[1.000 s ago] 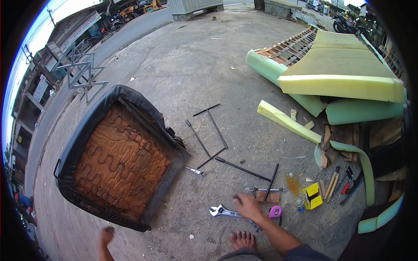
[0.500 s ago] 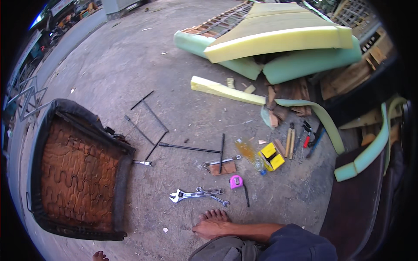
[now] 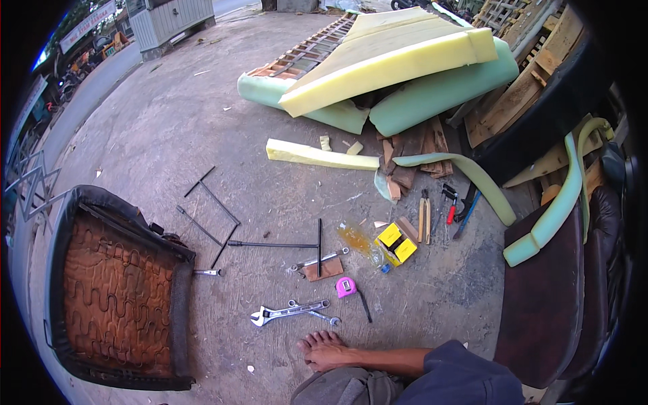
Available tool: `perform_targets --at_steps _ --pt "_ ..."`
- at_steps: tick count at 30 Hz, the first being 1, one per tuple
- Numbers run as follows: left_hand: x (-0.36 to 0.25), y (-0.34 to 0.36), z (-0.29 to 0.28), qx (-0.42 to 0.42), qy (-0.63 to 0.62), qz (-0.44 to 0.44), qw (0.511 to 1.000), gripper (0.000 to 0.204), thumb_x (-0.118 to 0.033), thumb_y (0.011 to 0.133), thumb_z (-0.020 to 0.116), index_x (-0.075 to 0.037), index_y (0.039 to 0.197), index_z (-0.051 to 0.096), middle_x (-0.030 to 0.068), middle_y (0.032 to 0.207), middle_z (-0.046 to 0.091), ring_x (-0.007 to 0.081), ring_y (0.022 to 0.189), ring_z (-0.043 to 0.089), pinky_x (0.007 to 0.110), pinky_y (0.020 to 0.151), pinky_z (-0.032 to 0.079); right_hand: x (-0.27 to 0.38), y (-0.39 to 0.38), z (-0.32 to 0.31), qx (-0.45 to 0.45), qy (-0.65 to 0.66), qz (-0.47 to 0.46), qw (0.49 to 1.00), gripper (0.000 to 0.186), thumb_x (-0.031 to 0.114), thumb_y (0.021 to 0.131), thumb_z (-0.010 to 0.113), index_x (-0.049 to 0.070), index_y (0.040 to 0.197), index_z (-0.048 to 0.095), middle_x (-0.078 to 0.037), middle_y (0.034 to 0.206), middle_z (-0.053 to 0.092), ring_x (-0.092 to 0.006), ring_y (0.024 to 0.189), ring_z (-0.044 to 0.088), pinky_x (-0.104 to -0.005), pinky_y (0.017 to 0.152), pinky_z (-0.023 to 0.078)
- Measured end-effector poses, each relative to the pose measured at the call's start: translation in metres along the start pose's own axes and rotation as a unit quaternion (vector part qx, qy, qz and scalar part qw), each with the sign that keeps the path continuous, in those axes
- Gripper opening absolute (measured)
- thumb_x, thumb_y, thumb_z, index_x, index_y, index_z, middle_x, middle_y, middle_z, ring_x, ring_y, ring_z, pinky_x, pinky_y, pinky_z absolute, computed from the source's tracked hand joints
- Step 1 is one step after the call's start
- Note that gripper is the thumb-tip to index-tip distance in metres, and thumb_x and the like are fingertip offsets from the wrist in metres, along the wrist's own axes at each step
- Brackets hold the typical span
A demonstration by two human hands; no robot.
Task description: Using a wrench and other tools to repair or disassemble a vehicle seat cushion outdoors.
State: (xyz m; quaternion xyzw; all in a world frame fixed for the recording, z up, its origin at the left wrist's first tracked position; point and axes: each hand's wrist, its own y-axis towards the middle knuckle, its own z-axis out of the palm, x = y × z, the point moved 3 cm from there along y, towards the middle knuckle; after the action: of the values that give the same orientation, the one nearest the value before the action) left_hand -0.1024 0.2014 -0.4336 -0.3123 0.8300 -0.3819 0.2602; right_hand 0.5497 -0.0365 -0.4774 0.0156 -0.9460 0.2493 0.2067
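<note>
My right hand rests on my bare foot at the lower middle, its forearm coming in from a dark blue sleeve at the right. Its fingers cannot be told apart well from the toes. My left hand is out of the picture. Just beyond the foot lie an adjustable wrench and a combination wrench, crossed. Close by to the right is a pink tape measure with a black strap. Farther off, a T-handle wrench lies near another wrench and a flat brown wood piece.
At left sits an upturned seat frame with springs. More T-handle wrenches lie beside it. Yellow boxes, pincers and red-handled pliers are right of centre. Foam-covered furniture stands behind; dark upholstered panels flank the right.
The view has shifted, so floor things at centre and right appear farther left and slightly lower. My right hand stays on the foot, and the tools keep their places on the ground.
</note>
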Motion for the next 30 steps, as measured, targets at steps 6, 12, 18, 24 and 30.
perform_targets --at_steps 6,12,18,24,30 --pt "-0.002 -0.003 0.000 0.003 -0.011 0.028 1.000 0.053 -0.045 0.101 0.057 -0.012 0.143 0.056 0.0119 0.130 0.065 0.0289 0.105 0.068 0.047 0.083 0.055 -0.014 0.012 0.020 0.005 0.124 0.079 0.989 0.051 0.057 0.095 0.051 0.024 0.134 0.058 -0.009 0.117 0.056 -0.0313 0.113 0.053 -0.0522 0.093 0.042" --pt "-0.014 -0.023 0.004 -0.014 0.001 0.044 0.999 0.053 -0.046 0.102 0.056 -0.010 0.141 0.057 0.0114 0.124 0.068 0.0273 0.103 0.069 0.045 0.080 0.055 -0.009 0.011 0.006 0.009 0.136 0.081 0.987 0.047 0.058 0.095 0.051 0.027 0.128 0.065 -0.009 0.116 0.058 -0.0322 0.113 0.055 -0.0532 0.092 0.043" --pt "-0.026 -0.045 0.012 -0.058 -0.004 0.052 0.997 0.045 -0.029 0.097 0.055 0.000 0.131 0.060 0.0153 0.104 0.070 0.0286 0.081 0.073 0.042 0.064 0.058 -0.013 0.014 0.009 0.015 0.159 0.085 0.984 0.050 0.060 0.095 0.050 0.026 0.126 0.067 -0.015 0.118 0.062 -0.0378 0.113 0.057 -0.0566 0.096 0.043" --pt "-0.024 -0.051 0.012 -0.060 0.001 0.052 0.997 0.043 -0.027 0.098 0.055 0.000 0.131 0.059 0.0150 0.106 0.069 0.0287 0.081 0.073 0.042 0.066 0.059 -0.012 0.023 0.015 0.034 0.155 0.099 0.982 0.048 0.056 0.093 0.051 0.023 0.124 0.069 -0.017 0.116 0.065 -0.0397 0.111 0.060 -0.0599 0.094 0.044" --pt "-0.026 -0.056 0.020 -0.060 -0.002 0.041 0.997 0.042 -0.027 0.099 0.055 0.000 0.130 0.061 0.0155 0.107 0.070 0.0284 0.083 0.074 0.041 0.066 0.058 -0.013 0.025 0.003 0.076 0.181 0.112 0.974 0.049 0.054 0.092 0.052 0.020 0.121 0.070 -0.017 0.120 0.065 -0.0397 0.117 0.060 -0.0608 0.094 0.045"
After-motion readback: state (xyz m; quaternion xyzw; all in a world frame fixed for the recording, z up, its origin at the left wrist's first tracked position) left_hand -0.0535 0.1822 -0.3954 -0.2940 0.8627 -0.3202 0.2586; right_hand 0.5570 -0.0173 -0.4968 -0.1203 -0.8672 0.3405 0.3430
